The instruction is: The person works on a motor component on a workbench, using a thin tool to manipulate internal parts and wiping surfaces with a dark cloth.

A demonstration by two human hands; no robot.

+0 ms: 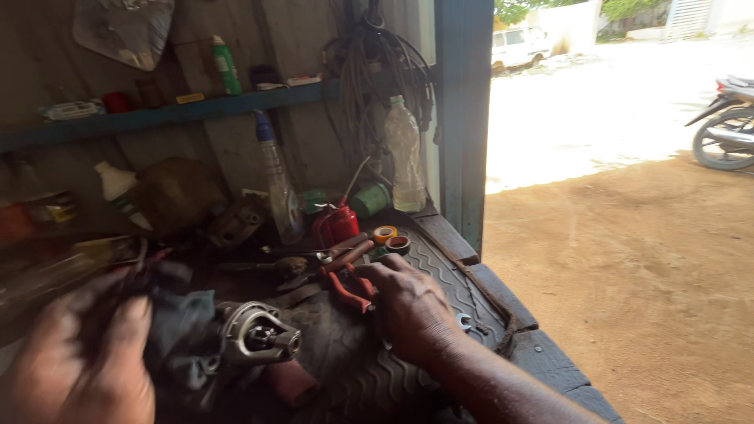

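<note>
Nearest to the camera, at the lower left, is the left hand (82, 361). It is blurred; its fingers curl around a dark grey cloth (184, 334), so its grip is closed on the cloth. Just to the right of this cloth lies a small metal engine part (255, 334), silver, with a round opening that faces right. It rests on the black rubber mat (440, 275) with wavy ribs that covers the surface.

The right hand (408, 306) comes in from the lower right and lies palm down on the mat. Its fingertips touch the red-handled pliers (345, 284); whether the grip is closed on them I cannot tell. A small silver spanner (465, 321) lies just right of this hand.

Farther back stand a red oil can (336, 224), two tape rolls (391, 239), a clear plastic bottle (405, 157) and a spray bottle (276, 184). A blue shelf (173, 114) on the wooden wall carries a green bottle (226, 67). At the far right, outside, a motorcycle (726, 126) stands on sandy ground.
</note>
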